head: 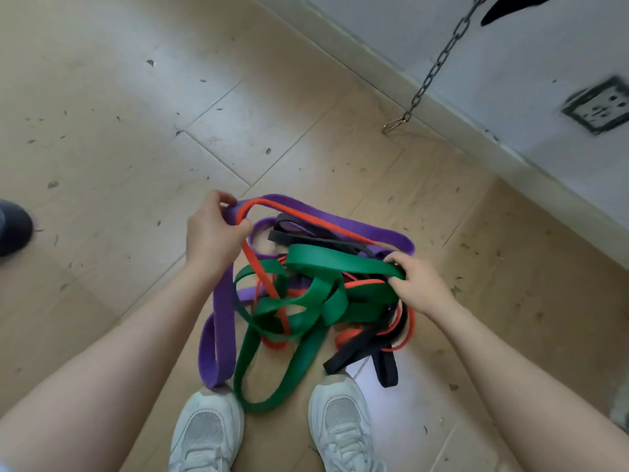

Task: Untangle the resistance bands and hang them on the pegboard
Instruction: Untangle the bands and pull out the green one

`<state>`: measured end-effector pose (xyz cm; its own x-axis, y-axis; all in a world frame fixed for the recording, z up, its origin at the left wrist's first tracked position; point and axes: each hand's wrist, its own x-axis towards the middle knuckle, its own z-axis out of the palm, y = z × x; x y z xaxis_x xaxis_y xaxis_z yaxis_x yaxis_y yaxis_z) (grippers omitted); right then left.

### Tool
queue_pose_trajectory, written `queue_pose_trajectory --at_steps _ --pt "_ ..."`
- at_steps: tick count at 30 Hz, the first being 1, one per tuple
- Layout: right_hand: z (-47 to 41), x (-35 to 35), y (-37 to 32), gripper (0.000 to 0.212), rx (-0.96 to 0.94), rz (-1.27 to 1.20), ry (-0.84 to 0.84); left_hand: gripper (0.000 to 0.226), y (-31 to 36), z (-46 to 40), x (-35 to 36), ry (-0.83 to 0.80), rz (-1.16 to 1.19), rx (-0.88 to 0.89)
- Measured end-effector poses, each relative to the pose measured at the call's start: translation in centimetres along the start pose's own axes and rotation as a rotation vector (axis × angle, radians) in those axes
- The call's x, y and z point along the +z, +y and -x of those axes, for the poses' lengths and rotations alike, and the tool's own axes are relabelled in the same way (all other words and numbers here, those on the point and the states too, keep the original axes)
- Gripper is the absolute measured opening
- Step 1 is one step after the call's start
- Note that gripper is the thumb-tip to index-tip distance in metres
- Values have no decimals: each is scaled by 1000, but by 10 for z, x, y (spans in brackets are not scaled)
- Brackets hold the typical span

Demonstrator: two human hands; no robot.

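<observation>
Bands held as one knot above the floor (102,97), over the white shoes (343,427), frame centre to 6 o'clock; left hand (212,233) curled round the purple band (224,301) and orange band (252,260) together at 10 o'clock of the knot; right hand (417,286) pinching the green band (323,264) at 3 o'clock, black band (360,349) trailing below it; judgement: soft, light, grabby rubber, so pulling likely tightens crossings; better to take one free loop, e.g. the purple loop hanging at 7 o'clock or the green at 6, and feed it back through; room: open floor from 9 to 12 o'clock; wall (510,46) with hanging chain (439,63) and socket (597,105) close at 1–2 o'clock; dark shoe (13,226) at 9 o'clock edge; pegboard not in view.
</observation>
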<state>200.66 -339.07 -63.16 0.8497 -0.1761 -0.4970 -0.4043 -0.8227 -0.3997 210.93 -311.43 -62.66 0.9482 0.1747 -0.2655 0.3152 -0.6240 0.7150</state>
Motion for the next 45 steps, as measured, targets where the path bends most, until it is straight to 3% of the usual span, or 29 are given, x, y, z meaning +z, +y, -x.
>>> queue_pose_trajectory --at_steps 3,5,7,9,11,13,14,16,19,23,26,31,33,36,39,41,43,45 --pt "9 -11 6 21 166 -171 137 40 -7 -12 8 -17 -88 118" --pt "10 -8 2 40 297 -161 92 54 -16 -8 22 -120 -231 86" --pt "10 0 -5 67 323 -31 67 55 -26 5 34 -130 -345 141" --pt "14 7 -21 79 71 204 190 42 -37 20 40 -144 -406 415" --pt "19 25 -41 79 -431 369 253 43 -54 30 40 -243 -507 803" --pt "23 49 -60 78 -836 502 125 43 -70 37 38 -407 -634 1031" --pt "23 61 -66 78 -912 552 11 39 -75 39 36 -503 -698 1022" --pt "16 78 -68 81 -884 625 -190 46 -82 37 36 -658 -771 919" --pt "0 88 -56 82 -778 685 -321 44 -96 32 33 -627 -757 969" --pt "-8 84 -53 50 -786 752 -191 45 -103 31 31 -505 -771 928" --pt "-17 55 -46 33 -616 519 23 41 -98 29 32 -399 -701 881" --pt "-11 -20 -21 39 -100 -85 323 14 -71 17 10 -106 -414 763" --pt "-7 -38 -4 52 64 -222 389 26 -58 11 2 -121 -359 713" --pt "-7 -35 15 61 241 -181 350 35 -38 10 1 -111 -301 671" --pt "-6 -13 10 64 346 25 230 21 -23 22 10 -129 -124 538" --pt "1 -2 -12 62 222 81 348 17 -17 26 13 -138 -42 413" --pt "10 15 -33 44 -187 107 512 15 -14 25 16 -167 5 308" --pt "16 37 -42 22 -534 190 515 16 -12 25 19 -189 28 255"
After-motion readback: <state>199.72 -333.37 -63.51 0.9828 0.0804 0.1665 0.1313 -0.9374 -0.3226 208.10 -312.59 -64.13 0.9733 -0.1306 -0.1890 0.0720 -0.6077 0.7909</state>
